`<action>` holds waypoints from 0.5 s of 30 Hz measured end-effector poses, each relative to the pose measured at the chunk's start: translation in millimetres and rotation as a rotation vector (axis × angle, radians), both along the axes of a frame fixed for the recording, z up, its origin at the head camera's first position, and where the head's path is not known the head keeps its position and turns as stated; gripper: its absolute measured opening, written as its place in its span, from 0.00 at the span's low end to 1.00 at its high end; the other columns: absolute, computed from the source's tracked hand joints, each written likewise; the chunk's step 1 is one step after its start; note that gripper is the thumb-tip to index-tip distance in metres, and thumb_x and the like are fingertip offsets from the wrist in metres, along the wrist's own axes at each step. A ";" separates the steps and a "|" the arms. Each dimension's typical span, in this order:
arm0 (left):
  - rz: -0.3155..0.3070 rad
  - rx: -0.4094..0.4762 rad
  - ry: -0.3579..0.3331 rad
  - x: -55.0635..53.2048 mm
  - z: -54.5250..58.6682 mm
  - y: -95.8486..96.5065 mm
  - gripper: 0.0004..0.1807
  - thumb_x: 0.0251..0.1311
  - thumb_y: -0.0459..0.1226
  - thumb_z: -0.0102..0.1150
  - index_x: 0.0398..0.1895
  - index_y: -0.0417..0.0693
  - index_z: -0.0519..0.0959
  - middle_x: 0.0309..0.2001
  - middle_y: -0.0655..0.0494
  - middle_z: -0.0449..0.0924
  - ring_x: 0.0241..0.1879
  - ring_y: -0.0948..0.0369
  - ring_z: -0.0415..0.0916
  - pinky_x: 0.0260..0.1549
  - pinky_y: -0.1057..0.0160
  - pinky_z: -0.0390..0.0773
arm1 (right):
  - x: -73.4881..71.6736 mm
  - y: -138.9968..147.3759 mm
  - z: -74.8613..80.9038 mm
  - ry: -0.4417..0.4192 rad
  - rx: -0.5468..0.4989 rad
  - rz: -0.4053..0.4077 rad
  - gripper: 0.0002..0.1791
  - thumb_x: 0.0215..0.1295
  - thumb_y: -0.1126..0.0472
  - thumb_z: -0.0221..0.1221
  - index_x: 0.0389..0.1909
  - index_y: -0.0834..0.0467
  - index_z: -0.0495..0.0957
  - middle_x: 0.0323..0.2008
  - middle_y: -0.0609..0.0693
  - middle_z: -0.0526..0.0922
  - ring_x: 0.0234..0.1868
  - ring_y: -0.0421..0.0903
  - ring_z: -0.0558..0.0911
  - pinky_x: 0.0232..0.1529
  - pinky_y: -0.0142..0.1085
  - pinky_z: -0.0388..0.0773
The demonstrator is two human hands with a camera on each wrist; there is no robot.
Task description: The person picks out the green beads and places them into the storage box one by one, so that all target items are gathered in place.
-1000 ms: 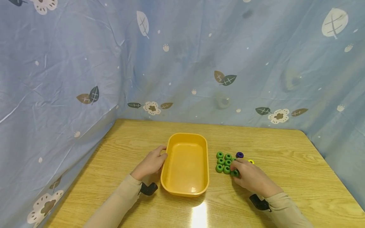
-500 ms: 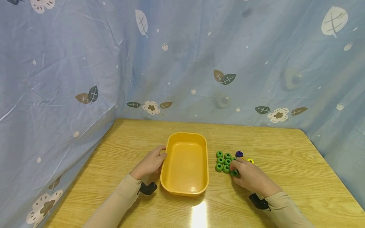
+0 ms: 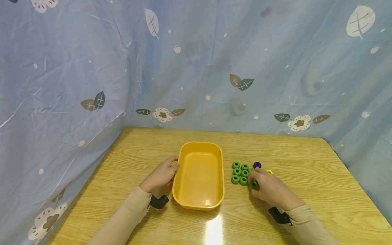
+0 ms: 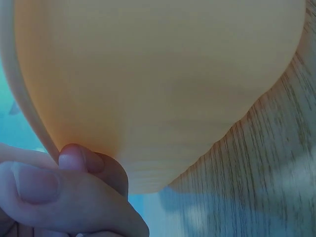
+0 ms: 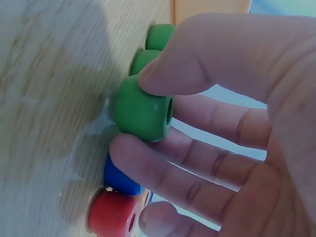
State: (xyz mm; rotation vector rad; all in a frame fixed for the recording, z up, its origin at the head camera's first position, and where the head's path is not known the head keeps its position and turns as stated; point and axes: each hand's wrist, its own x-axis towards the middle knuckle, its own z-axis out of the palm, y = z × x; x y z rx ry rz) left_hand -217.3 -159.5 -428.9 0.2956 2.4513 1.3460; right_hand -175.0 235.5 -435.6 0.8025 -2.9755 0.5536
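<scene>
A deep yellow plastic tray (image 3: 200,177) sits mid-table. My left hand (image 3: 161,174) holds it at the left rim, the fingertips meeting at the edge in the left wrist view. My right hand (image 3: 272,188) pinches a green bead (image 5: 142,109) with a hole through it, thumb on one side and fingers on the other. Several more green beads (image 3: 244,173) stand in tight rows between the tray and this hand. Close under the fingers lie a blue bead (image 5: 121,177) and a red bead (image 5: 111,213). The hand hides part of the group in the head view.
A dark purple bead (image 3: 257,165) and a yellow bead (image 3: 269,172) lie just beyond the right hand. The wooden table (image 3: 147,143) is bounded at the back and sides by a blue patterned cloth (image 3: 196,68). Light glares on the tabletop in front of the tray.
The right hand and its green bead have shifted very slightly to the right. More of the yellow bead is now covered. Left hand and tray stay in place.
</scene>
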 end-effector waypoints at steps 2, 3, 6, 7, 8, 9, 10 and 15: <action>0.002 0.002 0.000 -0.3 -0.4 -0.4 0.24 0.83 0.39 0.39 0.76 0.41 0.64 0.14 0.55 0.68 0.12 0.59 0.62 0.18 0.62 0.68 | -0.7 0.5 0.9 0.003 -0.011 0.011 0.13 0.58 0.68 0.73 0.40 0.54 0.81 0.39 0.47 0.81 0.31 0.33 0.74 0.29 0.32 0.75; 0.003 0.004 -0.001 -0.5 -0.5 -0.2 0.24 0.82 0.39 0.39 0.75 0.41 0.64 0.14 0.55 0.68 0.12 0.59 0.62 0.18 0.62 0.68 | -0.9 0.7 1.3 0.002 -0.018 0.016 0.13 0.58 0.68 0.72 0.40 0.54 0.81 0.38 0.46 0.81 0.31 0.32 0.73 0.29 0.31 0.74; 0.011 0.005 0.001 -0.9 -1.1 0.2 0.23 0.82 0.39 0.39 0.75 0.42 0.65 0.15 0.54 0.69 0.12 0.59 0.63 0.17 0.62 0.68 | -1.0 1.2 2.2 0.014 -0.047 0.046 0.12 0.59 0.69 0.70 0.39 0.54 0.80 0.37 0.46 0.79 0.29 0.32 0.71 0.28 0.30 0.72; 0.014 0.002 0.001 -1.1 -1.6 0.5 0.23 0.82 0.39 0.40 0.75 0.42 0.65 0.16 0.54 0.70 0.12 0.60 0.63 0.17 0.62 0.68 | -0.9 1.0 2.6 0.025 -0.058 0.055 0.12 0.59 0.70 0.70 0.39 0.54 0.80 0.36 0.45 0.78 0.29 0.32 0.70 0.28 0.30 0.72; 0.017 -0.003 0.001 -1.3 -2.0 0.8 0.23 0.82 0.39 0.40 0.75 0.42 0.66 0.16 0.54 0.70 0.12 0.60 0.63 0.17 0.63 0.68 | -0.7 0.8 2.8 0.039 -0.073 0.067 0.12 0.58 0.70 0.69 0.38 0.54 0.79 0.35 0.44 0.77 0.29 0.31 0.69 0.28 0.29 0.71; 0.019 -0.006 0.002 -1.2 -2.2 1.1 0.23 0.82 0.39 0.40 0.75 0.43 0.66 0.16 0.54 0.71 0.12 0.60 0.63 0.17 0.63 0.68 | -0.6 0.4 3.2 0.054 -0.090 0.079 0.13 0.57 0.71 0.69 0.38 0.54 0.79 0.34 0.44 0.76 0.28 0.31 0.68 0.28 0.29 0.70; 0.022 -0.011 0.004 -1.2 -2.4 1.3 0.23 0.82 0.39 0.40 0.75 0.43 0.66 0.17 0.54 0.71 0.12 0.60 0.63 0.16 0.63 0.68 | -0.5 -0.5 3.6 0.074 -0.108 0.090 0.13 0.56 0.72 0.68 0.37 0.53 0.78 0.33 0.43 0.75 0.28 0.31 0.67 0.28 0.28 0.69; 0.033 -0.019 0.005 -1.1 -3.4 1.6 0.23 0.82 0.40 0.41 0.75 0.43 0.66 0.16 0.54 0.71 0.11 0.60 0.63 0.16 0.64 0.68 | -0.6 -7.3 7.5 0.154 -0.200 0.104 0.16 0.52 0.74 0.67 0.37 0.52 0.78 0.31 0.41 0.70 0.29 0.33 0.68 0.28 0.27 0.68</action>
